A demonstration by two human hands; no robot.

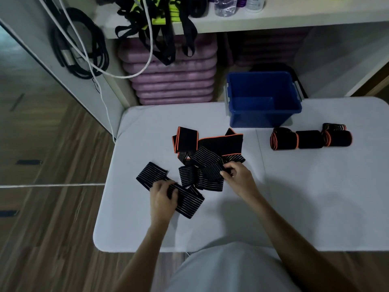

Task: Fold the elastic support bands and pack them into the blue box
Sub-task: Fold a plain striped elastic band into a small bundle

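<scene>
A person stood at a white table [315, 197] with both bare hands on a loose heap of elastic support bands.

The left hand [163, 196] lay over a black white-striped band [185, 199] at about 7 o'clock from the heap; its fingers curled over the band's near edge in a closed grip. This band lay flat, its long axis running from 10 o'clock to 4 o'clock, the far end [151, 172] pointing toward 10 o'clock.

The right hand [237, 175] pinched another striped band [202, 178] between thumb and fingertips, at that band's right end. This band was crumpled in overlapping folds, so its axis could not be told cleanly.

Just beyond, at 12 o'clock from the hands, lay an orange-edged black band [219, 142], partly folded, its main run lying roughly 9 to 3 o'clock, with a folded-over end [185, 140] at its left.

The blue box [263, 114] stood open at the table's far edge, at 1 o'clock from the heap, its long axis across the view. No bands showed inside it.

At 3 o'clock from the heap, well apart, 3 rolled bands [309, 139] lay side by side, touching, in a row running left to right, with a fourth small roll [334, 126] just behind the rightmost.

Behind the table stood stacked purple mats [172, 81] under a white shelf [273, 20].
</scene>
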